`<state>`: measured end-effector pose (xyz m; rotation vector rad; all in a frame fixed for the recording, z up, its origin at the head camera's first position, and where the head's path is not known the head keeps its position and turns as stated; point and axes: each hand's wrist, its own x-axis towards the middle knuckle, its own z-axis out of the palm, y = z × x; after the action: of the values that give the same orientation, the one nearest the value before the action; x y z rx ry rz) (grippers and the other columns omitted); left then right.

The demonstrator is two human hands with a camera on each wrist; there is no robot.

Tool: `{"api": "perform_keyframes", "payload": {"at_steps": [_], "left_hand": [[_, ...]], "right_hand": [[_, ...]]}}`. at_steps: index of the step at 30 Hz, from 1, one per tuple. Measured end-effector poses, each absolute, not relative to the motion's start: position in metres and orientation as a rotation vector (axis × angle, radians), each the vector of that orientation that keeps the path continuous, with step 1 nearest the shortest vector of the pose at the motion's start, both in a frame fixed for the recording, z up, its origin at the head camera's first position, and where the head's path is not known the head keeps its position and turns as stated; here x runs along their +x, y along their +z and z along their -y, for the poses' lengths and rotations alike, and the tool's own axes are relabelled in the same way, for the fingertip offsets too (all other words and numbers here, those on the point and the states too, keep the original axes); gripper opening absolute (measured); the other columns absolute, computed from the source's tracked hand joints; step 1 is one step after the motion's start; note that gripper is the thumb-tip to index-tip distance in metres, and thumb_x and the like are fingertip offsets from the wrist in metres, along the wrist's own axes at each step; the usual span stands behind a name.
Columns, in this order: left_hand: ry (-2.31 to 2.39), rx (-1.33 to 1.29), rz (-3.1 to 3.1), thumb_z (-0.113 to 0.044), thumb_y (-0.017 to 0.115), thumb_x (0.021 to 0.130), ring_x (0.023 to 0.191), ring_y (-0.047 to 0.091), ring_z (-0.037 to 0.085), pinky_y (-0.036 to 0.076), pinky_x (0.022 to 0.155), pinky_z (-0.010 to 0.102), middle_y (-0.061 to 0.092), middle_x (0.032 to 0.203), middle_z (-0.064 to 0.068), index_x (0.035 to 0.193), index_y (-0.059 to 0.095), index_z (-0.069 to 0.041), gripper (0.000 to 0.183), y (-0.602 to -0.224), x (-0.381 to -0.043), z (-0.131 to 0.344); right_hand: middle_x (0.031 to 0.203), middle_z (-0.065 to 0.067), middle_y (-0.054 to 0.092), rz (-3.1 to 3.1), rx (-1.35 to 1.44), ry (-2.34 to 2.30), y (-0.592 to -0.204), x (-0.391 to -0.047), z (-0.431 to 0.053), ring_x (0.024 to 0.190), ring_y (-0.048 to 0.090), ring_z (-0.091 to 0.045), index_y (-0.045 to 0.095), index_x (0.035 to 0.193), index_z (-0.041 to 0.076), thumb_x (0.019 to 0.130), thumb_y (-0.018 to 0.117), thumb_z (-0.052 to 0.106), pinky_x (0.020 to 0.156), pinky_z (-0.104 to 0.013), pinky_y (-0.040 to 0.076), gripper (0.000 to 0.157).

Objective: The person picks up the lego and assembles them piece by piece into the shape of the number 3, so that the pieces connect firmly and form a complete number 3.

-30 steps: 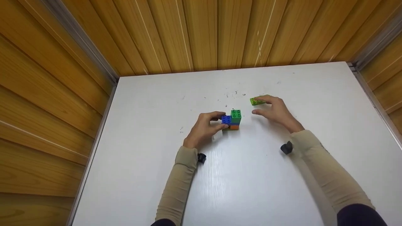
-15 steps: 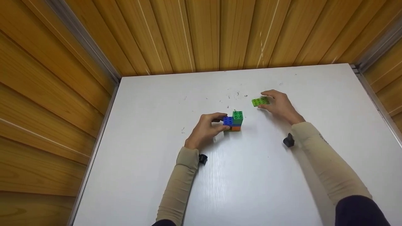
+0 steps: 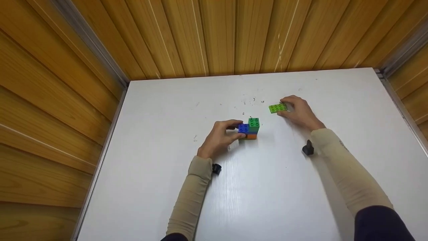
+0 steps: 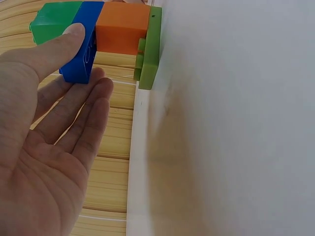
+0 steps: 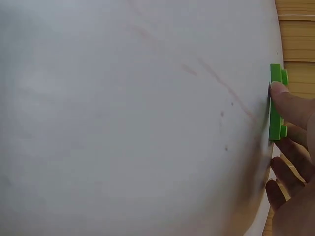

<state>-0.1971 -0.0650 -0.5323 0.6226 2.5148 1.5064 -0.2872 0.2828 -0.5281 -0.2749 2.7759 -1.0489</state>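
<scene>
My left hand (image 3: 217, 136) pinches a blue toy brick (image 3: 243, 128) between thumb and fingers. This brick is part of a small stack: a green brick (image 3: 253, 124) rises from its right half, with an orange brick (image 4: 123, 29) below and a flat light green brick (image 4: 151, 54) at the bottom. To the stack's right and farther back, my right hand (image 3: 300, 113) holds another flat light green brick (image 3: 277, 108) at its right end. In the right wrist view the thumb (image 5: 279, 88) presses that brick's side, with a finger at its lower end.
Both bricks are on a white table (image 3: 160, 140) with small dark marks near the back. Wood-patterned panels (image 3: 217, 36) stand along the back and sides. A small black device (image 3: 216, 169) hangs at the left wrist, another (image 3: 308, 148) at the right.
My right hand has shifted back and right; its thumb and fingers now sit around the right end of the flat light green brick. The left hand keeps its grip on the stack.
</scene>
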Motion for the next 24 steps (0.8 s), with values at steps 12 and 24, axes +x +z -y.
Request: {"api": "perform_keyframes", "payload": {"at_steps": [12, 24], "left_hand": [[1.503, 0.627, -2.521, -0.025, 0.082, 0.097, 0.119, 0.071, 0.017, 0.056, 0.107, 0.031, 0.074, 0.134, 0.006, 0.142, 0.068, -0.006, 0.051, -0.5301, -0.1973, 0.0655], [1.485, 0.651, -2.521, -0.025, 0.081, 0.097, 0.122, 0.072, 0.021, 0.056, 0.108, 0.033, 0.073, 0.135, 0.008, 0.143, 0.067, -0.004, 0.052, -0.5321, -0.1979, 0.0656]], "right_hand": [[0.156, -0.018, 0.052, -2.791, -0.278, -1.048, -0.5303, -0.2887, -0.2821, 0.154, 0.038, -0.042, 0.065, 0.143, 0.0, 0.101, 0.077, 0.02, 0.129, -0.061, 0.026, 0.049], [0.15, -0.019, 0.057, -2.797, -0.263, -1.097, -0.5325, -0.2885, -0.2848, 0.15, 0.042, -0.043, 0.069, 0.137, 0.0, 0.1, 0.078, 0.02, 0.129, -0.061, 0.027, 0.043]]}}
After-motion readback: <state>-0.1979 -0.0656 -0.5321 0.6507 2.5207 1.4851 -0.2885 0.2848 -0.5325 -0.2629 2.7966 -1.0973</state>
